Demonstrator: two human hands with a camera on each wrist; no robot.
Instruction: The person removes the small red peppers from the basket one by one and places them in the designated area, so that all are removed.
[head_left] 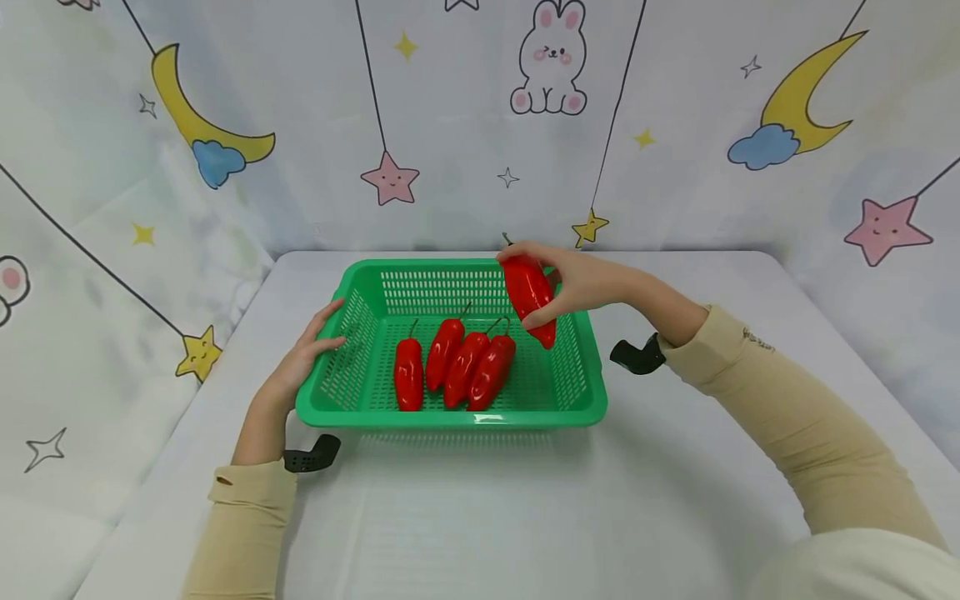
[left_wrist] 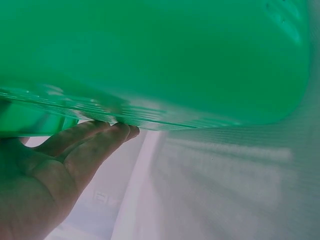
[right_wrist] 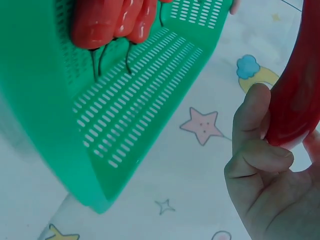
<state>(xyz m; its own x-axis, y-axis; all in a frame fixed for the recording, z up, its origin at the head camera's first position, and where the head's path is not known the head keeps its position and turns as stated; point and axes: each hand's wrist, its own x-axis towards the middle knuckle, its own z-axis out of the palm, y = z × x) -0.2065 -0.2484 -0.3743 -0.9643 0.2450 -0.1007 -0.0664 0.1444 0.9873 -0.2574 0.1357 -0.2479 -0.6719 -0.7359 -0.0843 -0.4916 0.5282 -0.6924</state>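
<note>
In the head view, a green plastic basket [head_left: 450, 419] stands on the table with several red chili peppers [head_left: 408, 375] lying in it, dark stems pointing away. Above its right part, my right hand [head_left: 577, 279] grips another red chili pepper [head_left: 527, 287] between thumb and fingers, stem end up and tilted. That pepper [right_wrist: 300, 100] also shows in the right wrist view. At the basket's left side, my left hand [head_left: 300, 358] holds the rim, thumb over the edge. The left wrist view has its fingers [left_wrist: 95, 150] against the slotted outer wall; the thumb is hidden there.
The white tabletop [head_left: 480, 517] extends in front of and beside the basket. Behind it rises a white cloth backdrop [head_left: 465, 100] printed with moons, stars and a rabbit. A black wrist strap [head_left: 637, 357] sticks out below each wrist.
</note>
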